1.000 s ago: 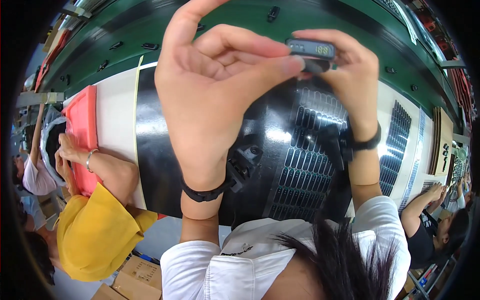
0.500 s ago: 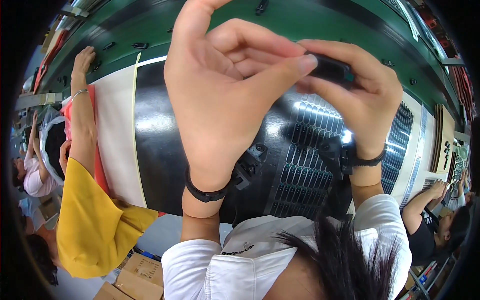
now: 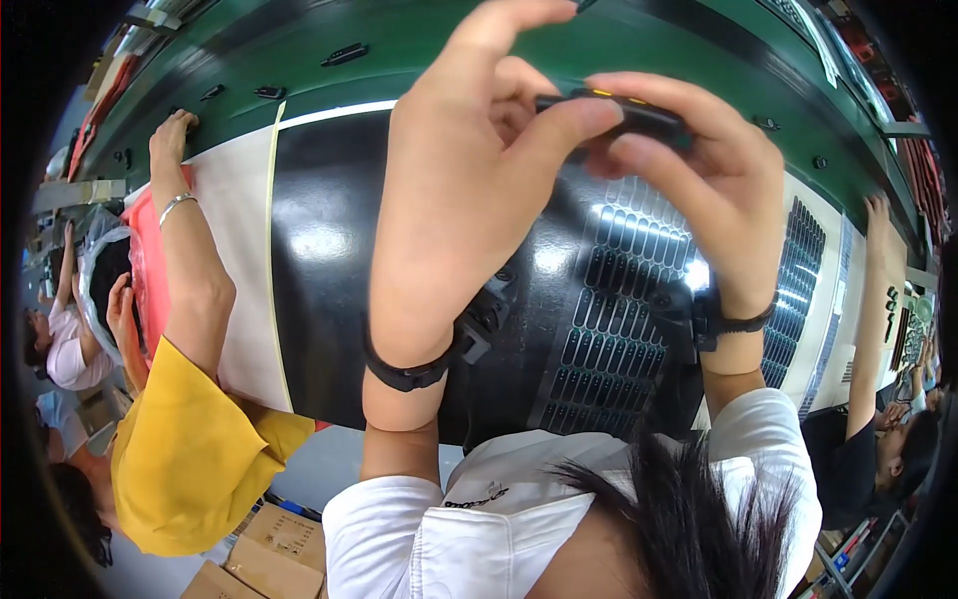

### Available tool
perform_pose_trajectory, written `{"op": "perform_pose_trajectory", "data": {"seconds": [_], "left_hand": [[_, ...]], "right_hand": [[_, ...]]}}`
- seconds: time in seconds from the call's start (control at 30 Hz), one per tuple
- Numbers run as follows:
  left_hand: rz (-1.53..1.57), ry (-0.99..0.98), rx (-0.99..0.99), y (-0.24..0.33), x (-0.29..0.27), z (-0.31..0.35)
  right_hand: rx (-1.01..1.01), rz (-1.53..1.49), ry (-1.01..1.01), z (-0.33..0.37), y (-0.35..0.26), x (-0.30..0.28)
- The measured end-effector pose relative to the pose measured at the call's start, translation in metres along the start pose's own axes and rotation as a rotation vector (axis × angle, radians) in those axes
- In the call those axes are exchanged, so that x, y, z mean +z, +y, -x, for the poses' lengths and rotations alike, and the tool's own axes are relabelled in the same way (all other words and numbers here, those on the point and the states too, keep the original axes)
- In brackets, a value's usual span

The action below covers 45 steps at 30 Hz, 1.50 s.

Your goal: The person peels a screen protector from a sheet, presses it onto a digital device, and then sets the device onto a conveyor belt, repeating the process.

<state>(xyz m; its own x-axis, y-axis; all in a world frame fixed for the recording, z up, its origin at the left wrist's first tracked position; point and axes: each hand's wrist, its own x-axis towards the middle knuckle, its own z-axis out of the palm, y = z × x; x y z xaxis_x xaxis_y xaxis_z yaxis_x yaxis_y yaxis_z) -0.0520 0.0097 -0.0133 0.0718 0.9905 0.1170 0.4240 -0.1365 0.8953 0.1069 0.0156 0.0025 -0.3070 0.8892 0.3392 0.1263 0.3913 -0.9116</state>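
Note:
Both hands are raised over the black work mat and meet at a small, long black device with yellow marks along its upper edge. My right hand grips its right part between thumb and fingers. My left hand pinches the left end, thumb on the near side. The left index finger stretches up and away, with a small dark piece at its tip, too little in view to name. Beneath my right hand lies a clear sheet of oval black stickers. Each wrist wears a black strap with a small mount.
Behind the mat runs a green conveyor belt carrying several black devices. A second sticker sheet lies right. A co-worker in yellow reaches to the belt at left; another in black reaches from the right. Cardboard boxes stand lower left.
My left hand has shifted right, and the device has turned so yellow marks show. Devices on the belt have shifted left. The co-worker at right has stretched an arm toward the belt.

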Motion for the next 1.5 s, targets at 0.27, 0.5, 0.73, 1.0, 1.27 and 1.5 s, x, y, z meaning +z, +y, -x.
{"op": "perform_pose_trajectory", "data": {"seconds": [0.27,0.5,0.73,1.0,1.27,1.5], "left_hand": [[-0.036,-0.051,0.010,-0.001,-0.001,-0.013],[-0.450,0.145,0.158,-0.004,-0.002,-0.012],[-0.356,0.138,0.152,0.008,0.003,-0.013],[0.348,0.178,0.084,0.032,0.003,-0.002],[0.635,0.211,0.061,0.042,0.008,0.004],[0.589,0.201,0.155,0.039,0.009,0.004]], "right_hand": [[0.221,-0.025,-0.283,-0.020,0.035,-0.023],[0.223,0.032,-0.185,-0.070,0.132,-0.065],[0.392,1.148,-0.285,-0.081,0.174,-0.100],[0.171,-0.041,-0.099,-0.042,0.064,-0.045],[-0.015,0.042,0.175,-0.002,-0.007,-0.016],[-0.226,0.157,0.131,0.001,-0.012,-0.021]]}}
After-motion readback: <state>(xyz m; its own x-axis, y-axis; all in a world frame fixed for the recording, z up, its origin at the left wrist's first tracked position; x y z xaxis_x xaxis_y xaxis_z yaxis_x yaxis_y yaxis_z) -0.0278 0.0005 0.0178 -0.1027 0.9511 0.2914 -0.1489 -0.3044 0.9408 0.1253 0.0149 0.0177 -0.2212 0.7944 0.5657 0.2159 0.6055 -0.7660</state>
